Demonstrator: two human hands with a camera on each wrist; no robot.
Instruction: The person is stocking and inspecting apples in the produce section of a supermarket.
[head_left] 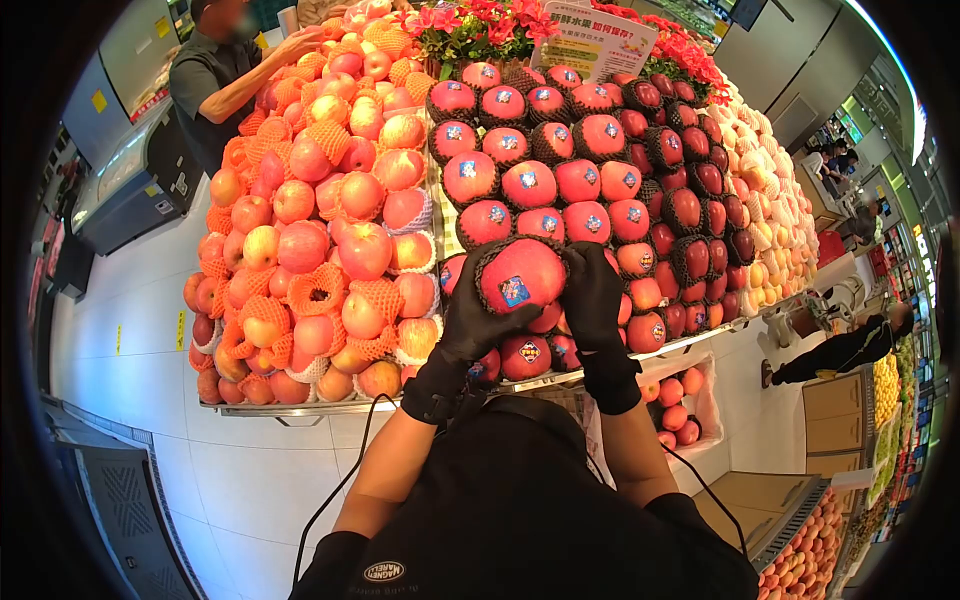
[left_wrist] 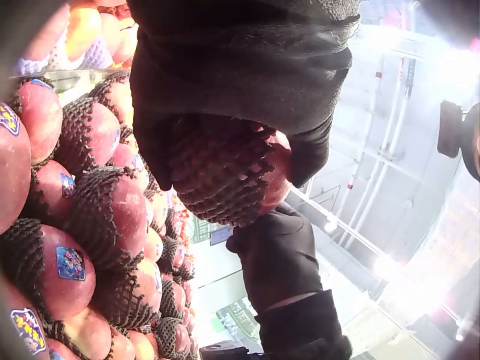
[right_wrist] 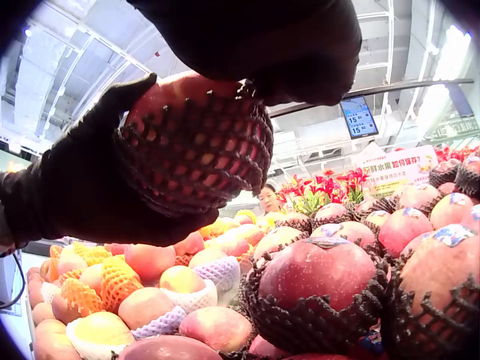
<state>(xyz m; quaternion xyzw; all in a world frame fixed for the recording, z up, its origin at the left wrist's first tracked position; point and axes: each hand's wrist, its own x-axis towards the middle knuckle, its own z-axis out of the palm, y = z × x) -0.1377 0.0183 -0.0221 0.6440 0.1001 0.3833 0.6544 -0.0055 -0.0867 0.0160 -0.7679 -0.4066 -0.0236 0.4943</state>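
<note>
Curled round one side of a big red apple (head_left: pixel 530 268), the left hand (head_left: pixel 470 318) holds it, and the right hand (head_left: pixel 595 300) has bent fingers on the other side. Both hands wear black gloves and are only as wide as the apple. From left to right, first comes a pile of apples (head_left: pixel 303 245), some in orange nets (head_left: pixel 328 137). Next is the held apple, up over the rows of red apples (head_left: pixel 530 184), with a blue sticker (head_left: pixel 514 291) and a black net (right_wrist: pixel 195 150). Then come dark red apples (head_left: pixel 684 207), and pale fruit (head_left: pixel 768 205) after them.
</note>
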